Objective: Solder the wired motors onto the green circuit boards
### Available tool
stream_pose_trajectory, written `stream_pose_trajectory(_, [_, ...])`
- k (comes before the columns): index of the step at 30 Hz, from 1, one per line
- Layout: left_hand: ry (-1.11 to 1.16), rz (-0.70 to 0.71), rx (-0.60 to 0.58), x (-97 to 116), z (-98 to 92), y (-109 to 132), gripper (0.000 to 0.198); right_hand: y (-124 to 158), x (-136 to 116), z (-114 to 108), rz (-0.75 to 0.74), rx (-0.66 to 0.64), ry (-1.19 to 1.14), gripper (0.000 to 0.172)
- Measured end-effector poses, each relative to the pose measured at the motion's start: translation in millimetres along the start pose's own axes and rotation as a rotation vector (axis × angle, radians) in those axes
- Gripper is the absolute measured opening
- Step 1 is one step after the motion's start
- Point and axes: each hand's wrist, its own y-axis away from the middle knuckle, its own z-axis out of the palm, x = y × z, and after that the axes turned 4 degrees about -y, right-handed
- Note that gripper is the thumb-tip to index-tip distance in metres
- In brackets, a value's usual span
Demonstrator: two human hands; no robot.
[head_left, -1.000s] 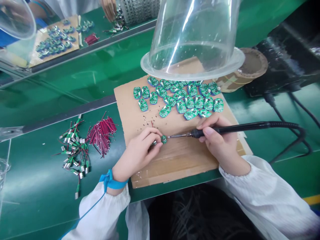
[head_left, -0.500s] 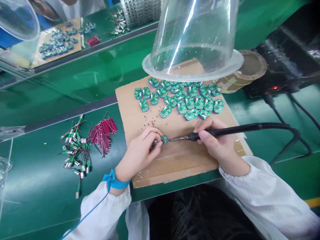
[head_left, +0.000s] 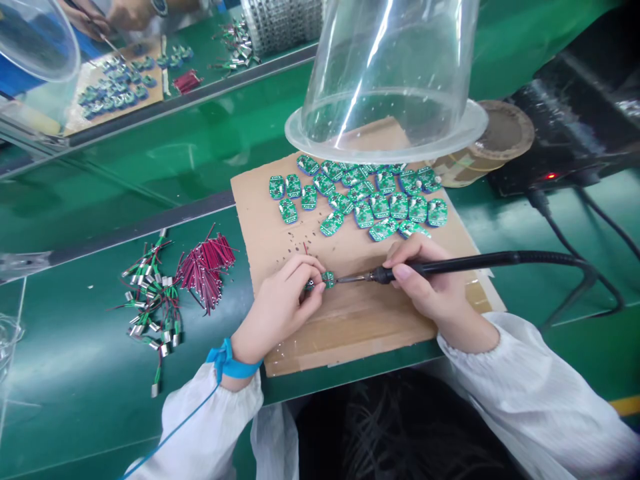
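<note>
My left hand, with a blue strap at the wrist, is closed on a small green circuit board over the cardboard sheet. A short red wire stands up beside its fingers. Pinched in my right hand is a black soldering iron, its metal tip touching or almost touching the board's right edge. Several green circuit boards lie on the cardboard's upper part. To the left, a pile of red wires and a heap of metal parts with green and red wires rest on the green table.
A clear plastic funnel-like hood hangs over the cardboard's back edge. Behind it on the right are a round brown container and a black device with a red light. Across the divider, another person's hands are at similar boards.
The iron's handle and my right hand have shifted very slightly, while my left hand stays put. Across the divider, the other person's hands have come further into view.
</note>
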Motion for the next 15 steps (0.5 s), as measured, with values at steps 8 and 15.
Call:
stream_pose_trajectory(8, [0.015,-0.009,0.007,1.6,-0.2,-0.1,0.004,1.6,1.8,-2.6,-0.008,-0.031,0.012,0.009])
stream_pose_trajectory(15, [0.052,-0.005,0.025,0.5,1.2,0.2,0.004,1.4,1.2,-1.8,0.016,0.037,-0.029,0.014])
